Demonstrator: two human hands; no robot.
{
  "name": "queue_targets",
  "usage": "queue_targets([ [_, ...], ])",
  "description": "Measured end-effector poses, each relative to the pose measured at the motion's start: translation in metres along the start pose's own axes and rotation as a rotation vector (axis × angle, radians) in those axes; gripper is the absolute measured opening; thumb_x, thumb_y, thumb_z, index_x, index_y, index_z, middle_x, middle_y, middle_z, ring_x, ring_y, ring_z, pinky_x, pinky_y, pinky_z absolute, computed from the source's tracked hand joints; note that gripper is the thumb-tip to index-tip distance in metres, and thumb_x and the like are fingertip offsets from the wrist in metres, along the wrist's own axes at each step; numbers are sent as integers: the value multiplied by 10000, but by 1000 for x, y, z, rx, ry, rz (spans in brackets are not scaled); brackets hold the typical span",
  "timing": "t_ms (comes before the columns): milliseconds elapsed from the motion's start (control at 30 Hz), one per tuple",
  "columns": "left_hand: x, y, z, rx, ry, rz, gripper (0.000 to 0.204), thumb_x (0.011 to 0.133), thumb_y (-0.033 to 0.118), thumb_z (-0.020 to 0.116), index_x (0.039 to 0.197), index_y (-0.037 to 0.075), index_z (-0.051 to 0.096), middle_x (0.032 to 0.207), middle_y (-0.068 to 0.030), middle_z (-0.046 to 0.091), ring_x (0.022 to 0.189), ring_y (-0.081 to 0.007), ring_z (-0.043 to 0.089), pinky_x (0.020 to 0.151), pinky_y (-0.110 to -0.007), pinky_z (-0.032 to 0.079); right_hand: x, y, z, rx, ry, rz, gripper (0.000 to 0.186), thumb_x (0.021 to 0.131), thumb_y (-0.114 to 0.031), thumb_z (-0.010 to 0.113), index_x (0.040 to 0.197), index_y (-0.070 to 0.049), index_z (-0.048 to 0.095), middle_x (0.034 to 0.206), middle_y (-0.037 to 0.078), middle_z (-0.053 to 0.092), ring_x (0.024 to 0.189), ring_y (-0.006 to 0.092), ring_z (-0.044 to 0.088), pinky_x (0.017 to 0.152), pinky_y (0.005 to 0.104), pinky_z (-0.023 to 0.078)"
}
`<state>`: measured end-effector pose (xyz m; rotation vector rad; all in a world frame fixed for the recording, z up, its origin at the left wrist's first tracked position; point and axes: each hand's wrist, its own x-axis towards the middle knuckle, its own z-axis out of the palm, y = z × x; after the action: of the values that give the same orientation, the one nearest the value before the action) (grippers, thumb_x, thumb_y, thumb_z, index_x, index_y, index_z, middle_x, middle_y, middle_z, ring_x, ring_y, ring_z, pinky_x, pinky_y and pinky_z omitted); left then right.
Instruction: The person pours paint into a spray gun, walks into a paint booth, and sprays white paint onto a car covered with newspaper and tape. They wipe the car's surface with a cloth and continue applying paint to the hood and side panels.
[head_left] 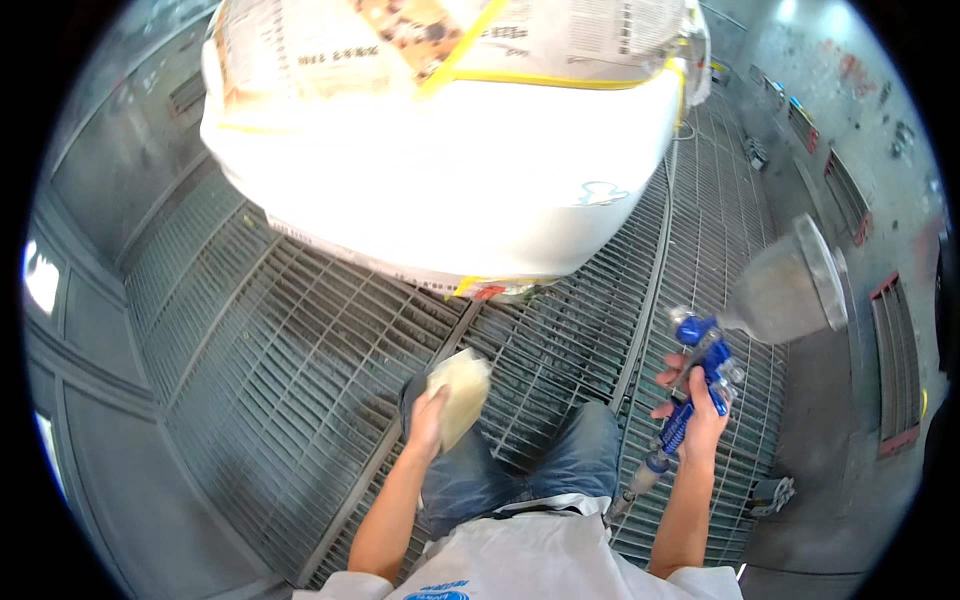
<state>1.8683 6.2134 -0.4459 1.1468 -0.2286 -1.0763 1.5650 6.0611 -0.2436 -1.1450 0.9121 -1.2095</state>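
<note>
Just short of a white, rounded panel [430, 180], we hold both hands out in front of us, well apart from each other. Our left hand [427, 424] pinches a pale yellow folded cloth [461, 395], which stands up beyond the fingers over our left knee. Our right hand [705, 420] is wrapped around the handle of a blue spray gun [712, 355]; we cannot tell whether the trigger is pressed. Past the right hand, a grey, see-through cup [785, 290] tilts outward from the gun, its broad end facing away to the right. Below that hand, a fitting [643, 480] runs from the handle down beside our right leg.

The panel's curved lower edge lies ahead of both hands, apart from the cloth and the gun. Newspaper [300, 50] covers its upper part, bordered by yellow tape [560, 80].

Slatted floor grating [270, 400] makes a band between our left hand and that edge, and a broad stretch to the left of the hand, ending at a grey wall [105, 440]. More grating shows between our hands, beyond our knees. To the right of our right hand the grating is narrower, bounded by a wall with slotted vents [895, 360]. A crumpled item [770, 495] lies near our right forearm.
</note>
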Motion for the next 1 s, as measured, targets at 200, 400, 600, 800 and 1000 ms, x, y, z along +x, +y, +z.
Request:
queue_targets([
  [200, -54, 21, -87, -87, 303, 70, 362, 979, 205, 518, 1256, -28, 532, 1191, -139, 633, 1071, -262, 629, 920, -384, 492, 12, -32, 2, 87, -261, 128, 470, 921, -336, 594, 1226, 18, 540, 1045, 172, 646, 857, 257, 649, 437, 308, 544],
  [400, -108, 32, -112, -115, 484, 132, 385, 990, 195, 466, 1291, -43, 481, 1214, -173, 606, 1067, -322, 629, 888, -452, 526, 48, -58, 13, -48, -117, -25, 344, 944, -291, 576, 1145, -14, 607, 988, 120, 667, 829, 202, 652, 434, 271, 525],
  [600, -124, 31, -119, -3, 594, 91, 388, 988, 193, 476, 1293, -48, 485, 1222, -164, 605, 1071, -311, 620, 918, -419, 492, 50, -89, 20, 33, -191, 96, 319, 927, -286, 599, 1085, -9, 614, 953, 124, 677, 794, 189, 659, 432, 264, 530],
  [800, -124, 28, -140, 46, 600, 114, 375, 987, 191, 477, 1277, -47, 498, 1182, -161, 623, 1042, -310, 632, 904, -420, 502, 66, -82, 33, -56, -211, 55, 330, 913, -300, 620, 1076, -13, 622, 939, 122, 683, 783, 189, 663, 428, 265, 531],
  [1000, -122, 21, -141, 61, 592, 71, 383, 990, 187, 471, 1279, -64, 487, 1206, -175, 607, 1048, -322, 631, 904, -433, 509, 70, -82, 40, 44, -365, 182, 335, 914, -306, 597, 1071, -12, 631, 916, 118, 685, 736, 177, 660, 413, 262, 518],
])
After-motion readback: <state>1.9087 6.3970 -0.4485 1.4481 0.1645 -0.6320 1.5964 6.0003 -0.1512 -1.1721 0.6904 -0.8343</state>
